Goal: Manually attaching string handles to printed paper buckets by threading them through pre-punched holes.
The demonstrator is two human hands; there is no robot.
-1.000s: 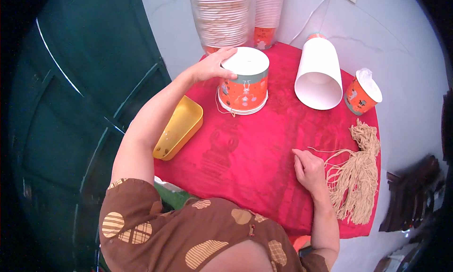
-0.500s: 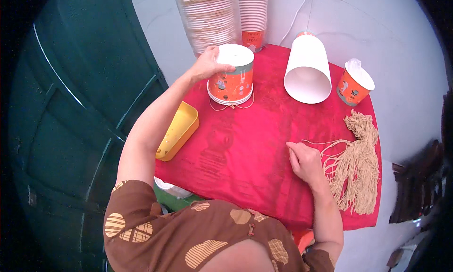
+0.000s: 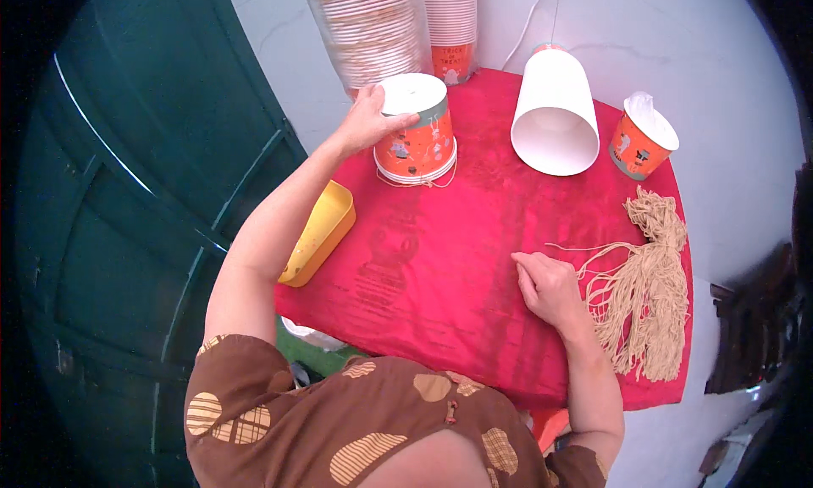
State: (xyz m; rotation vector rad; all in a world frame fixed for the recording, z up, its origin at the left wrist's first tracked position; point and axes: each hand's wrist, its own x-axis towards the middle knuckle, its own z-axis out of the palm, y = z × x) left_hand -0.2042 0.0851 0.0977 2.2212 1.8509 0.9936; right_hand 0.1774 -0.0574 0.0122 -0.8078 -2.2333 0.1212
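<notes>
Near the table's far left edge stands an upturned orange paper bucket (image 3: 415,147) with a grey band and a white base on top. My left hand (image 3: 371,120) grips it by the upper end, thumb in front and fingers over the far left side. White rims show stacked at its bottom, with a thin tan cord (image 3: 423,183) looped by them. On the right my right hand (image 3: 549,286) rests on the red cloth with its fingers curled together; whether anything is between them is hidden. Beside it lies a bundle of tan cords (image 3: 648,310), one loose strand reaching above the hand.
A white tube-like stack of buckets (image 3: 555,86) lies on its side, mouth toward me. Right of it stands an orange bucket (image 3: 639,149) with clear plastic inside. A yellow tray (image 3: 326,234) sits at left. Plastic-wrapped bucket stacks (image 3: 368,31) rise behind.
The view has shifted slightly. My left hand stays on the upturned bucket, its fingers a little farther over the top edge. My right hand has hardly moved.
</notes>
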